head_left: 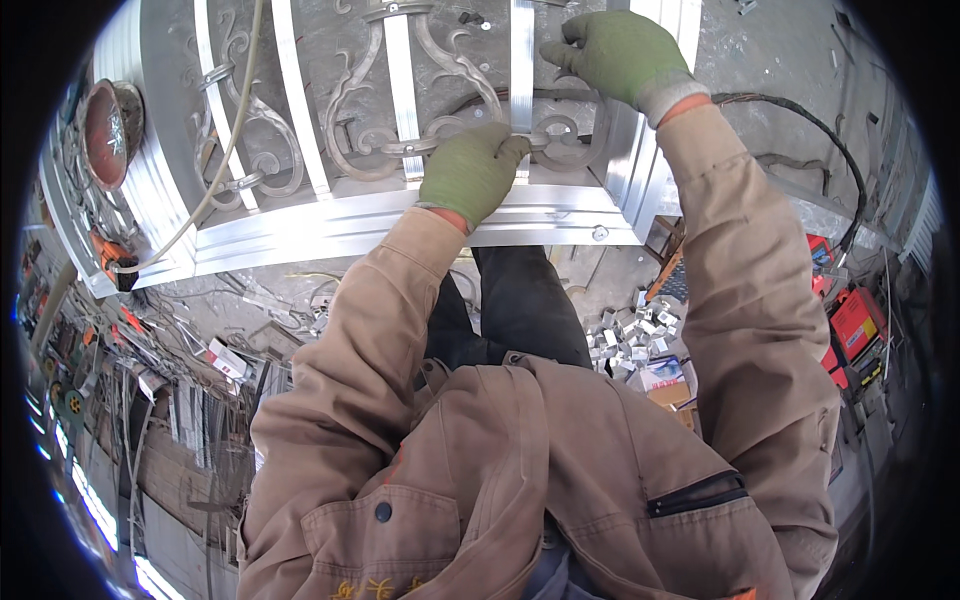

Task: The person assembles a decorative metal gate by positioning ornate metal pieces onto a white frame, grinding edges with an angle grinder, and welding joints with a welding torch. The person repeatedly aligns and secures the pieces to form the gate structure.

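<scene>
A silver metal frame (300, 232) with upright bars lies in front of me, with curled scroll ornaments (352, 110) fitted between the bars. My left hand (470, 175), in a green glove, is closed over a scroll near the frame's front rail, its thumb beside an upright bar (521, 70). My right hand (622, 58), also gloved in green, hovers farther off, near the right side rail. Its fingers are curled in toward that same bar; whatever they hold, if anything, is too small or hidden to make out.
On the left rail sit a reddish bowl (106, 135) and an orange-and-black tool (112, 258); a pale hose (238, 125) crosses the frame. Cut metal pieces (635, 335) are heaped near my legs. Red cases (856, 325) and a black cable (835, 130) are at right.
</scene>
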`<state>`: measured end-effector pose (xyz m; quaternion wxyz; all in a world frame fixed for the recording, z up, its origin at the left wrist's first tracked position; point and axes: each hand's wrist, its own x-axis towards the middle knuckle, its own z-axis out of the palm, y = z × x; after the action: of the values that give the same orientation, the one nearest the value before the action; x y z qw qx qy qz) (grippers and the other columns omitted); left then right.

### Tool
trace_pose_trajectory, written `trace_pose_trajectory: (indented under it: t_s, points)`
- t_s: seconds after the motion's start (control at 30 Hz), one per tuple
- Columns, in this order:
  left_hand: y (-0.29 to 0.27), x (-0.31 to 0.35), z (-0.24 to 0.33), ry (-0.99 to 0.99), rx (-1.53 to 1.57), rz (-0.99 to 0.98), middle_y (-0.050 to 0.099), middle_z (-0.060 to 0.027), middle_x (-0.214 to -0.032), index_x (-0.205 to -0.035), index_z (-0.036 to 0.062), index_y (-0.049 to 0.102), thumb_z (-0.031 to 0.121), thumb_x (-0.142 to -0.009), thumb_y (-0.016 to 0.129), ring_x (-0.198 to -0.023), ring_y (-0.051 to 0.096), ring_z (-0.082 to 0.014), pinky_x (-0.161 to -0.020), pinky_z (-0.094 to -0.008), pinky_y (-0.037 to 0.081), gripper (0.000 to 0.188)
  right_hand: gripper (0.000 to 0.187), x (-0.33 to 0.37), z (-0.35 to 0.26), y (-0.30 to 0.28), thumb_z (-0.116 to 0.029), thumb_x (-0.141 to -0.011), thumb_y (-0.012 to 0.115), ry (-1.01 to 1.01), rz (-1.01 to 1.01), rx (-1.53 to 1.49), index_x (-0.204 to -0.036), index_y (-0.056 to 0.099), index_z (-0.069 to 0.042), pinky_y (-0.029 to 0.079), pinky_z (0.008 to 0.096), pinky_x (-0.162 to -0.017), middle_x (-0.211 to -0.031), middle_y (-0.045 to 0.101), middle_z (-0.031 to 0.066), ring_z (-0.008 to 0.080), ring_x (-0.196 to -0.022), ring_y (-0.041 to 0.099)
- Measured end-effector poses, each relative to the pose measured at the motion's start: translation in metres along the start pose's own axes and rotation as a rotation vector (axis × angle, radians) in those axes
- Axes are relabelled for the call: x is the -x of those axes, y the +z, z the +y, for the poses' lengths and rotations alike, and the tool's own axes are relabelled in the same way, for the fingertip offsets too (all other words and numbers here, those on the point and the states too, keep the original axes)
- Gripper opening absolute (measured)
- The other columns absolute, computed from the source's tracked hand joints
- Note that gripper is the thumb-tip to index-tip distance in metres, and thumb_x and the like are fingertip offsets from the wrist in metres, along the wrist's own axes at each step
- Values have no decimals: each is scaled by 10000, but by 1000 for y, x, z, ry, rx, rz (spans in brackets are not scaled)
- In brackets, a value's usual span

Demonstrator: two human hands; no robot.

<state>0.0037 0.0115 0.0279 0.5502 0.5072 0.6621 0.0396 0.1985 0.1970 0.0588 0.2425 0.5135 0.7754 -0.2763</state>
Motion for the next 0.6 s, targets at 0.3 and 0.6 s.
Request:
trace_pose_trajectory:
  t_s: [0.3, 0.6]
  points:
    - [15, 6, -1, 26, -106, 82, 827, -266, -1075, -1140, 63, 840, 435, -1171, 645, -1056, 779, -519, -938, -610, 589, 421, 482, -4, 3, 4, -565, -1073, 675, -94, -7, 41, -1089, 890, -134, 649, 564, -945, -1062, 872, 198, 432, -1042, 840]
    - [20, 14, -2, -54, 40, 238, 788, -182, -863, -1019, 4, 808, 480, -1056, 862, -802, 755, -355, -774, -487, 585, 481, 600, 9, 2, 15, -708, -1134, 636, -22, 69, 7, -1358, 872, -205, 674, 509, -969, -1111, 900, 103, 348, -1051, 863]
